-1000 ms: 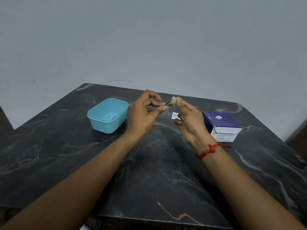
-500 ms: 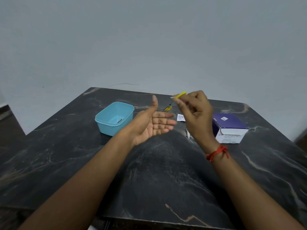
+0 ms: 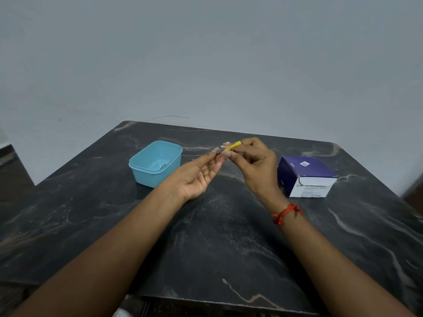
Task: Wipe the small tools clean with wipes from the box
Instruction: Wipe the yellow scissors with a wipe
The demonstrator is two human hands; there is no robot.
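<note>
The right hand, a red thread at its wrist, is raised over the far middle of the dark marble counter and pinches a small yellow tool between thumb and fingertips. A bit of white shows at the tool's far end. The left hand lies palm up, fingers loosely straight, their tips at the tool's near end. A blue tub sits toward the far left corner, and the purple-and-white box sits toward the right edge.
</note>
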